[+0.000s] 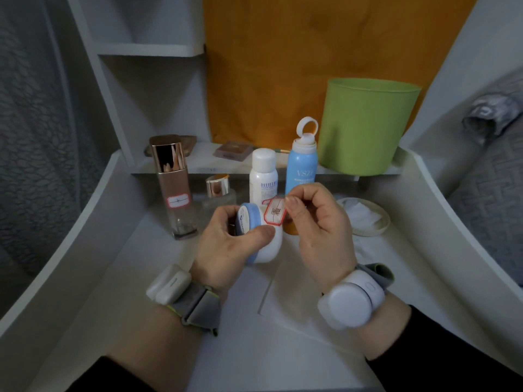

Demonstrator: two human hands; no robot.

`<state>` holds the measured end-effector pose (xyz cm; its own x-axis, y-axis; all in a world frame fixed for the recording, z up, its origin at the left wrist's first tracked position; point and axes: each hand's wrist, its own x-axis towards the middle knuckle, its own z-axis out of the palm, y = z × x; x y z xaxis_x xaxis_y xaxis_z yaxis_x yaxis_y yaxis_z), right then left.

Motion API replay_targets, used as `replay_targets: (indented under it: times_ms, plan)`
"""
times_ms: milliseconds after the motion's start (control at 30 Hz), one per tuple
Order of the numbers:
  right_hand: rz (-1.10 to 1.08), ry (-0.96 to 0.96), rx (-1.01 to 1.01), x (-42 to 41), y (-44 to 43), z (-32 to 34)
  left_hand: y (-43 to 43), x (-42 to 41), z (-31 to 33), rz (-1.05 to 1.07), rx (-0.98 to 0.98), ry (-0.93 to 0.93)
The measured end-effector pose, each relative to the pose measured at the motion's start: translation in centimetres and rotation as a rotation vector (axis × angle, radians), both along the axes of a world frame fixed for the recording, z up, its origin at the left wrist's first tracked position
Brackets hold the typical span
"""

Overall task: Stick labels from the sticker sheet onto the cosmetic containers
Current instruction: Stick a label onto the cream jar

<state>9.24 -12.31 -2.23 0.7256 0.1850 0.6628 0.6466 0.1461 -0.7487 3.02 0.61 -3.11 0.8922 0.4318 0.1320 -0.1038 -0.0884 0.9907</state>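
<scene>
The left hand (226, 236) grips a jar (263, 236) on its side, the right hand (319, 222) pinches a label (274, 213) just above it, not yet pressed; one bottle (174, 185) beyond the fingers is labelled, others remain.

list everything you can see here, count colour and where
jar: 1, white with blue lid, held in left hand
label: 1, white with red border, pinched by right hand, at the jar
tall bottle: 1, clear with rose-gold cap, left, already labelled
small bottle: 1, clear with metallic cap, beside tall bottle
white bottle: 1, white, centre back
spray bottle: 1, blue, right of white bottle
bin: 1, green, back right
compact: 1, brownish, rear ledge
dish: 1, cream, right of hands
sheet: 1, white, on table under hands
table: 1, white
wristbands: 2, white and grey, one each wrist
left hand: 1
right hand: 1
</scene>
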Motion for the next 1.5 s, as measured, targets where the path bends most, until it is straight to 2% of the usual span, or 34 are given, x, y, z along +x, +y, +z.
replay_targets:
  times_ms: [300,633,800,967,1133,1333,1500]
  plan:
    - [0.042,0.041,0.01,-0.4,0.0,0.5,0.1,0.0,0.0,-0.078,-0.017,0.083]
    - [0.052,0.07,-0.065,-0.7,0.1,1.4,0.1,-0.3,0.5,-0.1,-0.056,0.098]
    - [-0.034,0.192,0.093,0.0,-0.7,4.5,0.4,-0.5,0.6,-0.105,-0.056,0.126]
    - [-0.07,0.14,-0.073,0.8,-3.0,7.6,0.0,-0.4,1.1,-0.1,-0.032,0.13]
    - [-0.221,0.112,-0.133,2.7,-5.8,11.9,-0.1,-0.5,1.3,-0.073,0.028,0.173]
    - [-0.381,0.059,-0.275,5.5,-7.1,18.2,-0.2,-0.6,2.0,-0.078,0.067,0.202]
    - [-0.492,0.014,-0.417,7.5,-6.9,20.9,0.0,-0.6,1.6,-0.088,0.084,0.231]
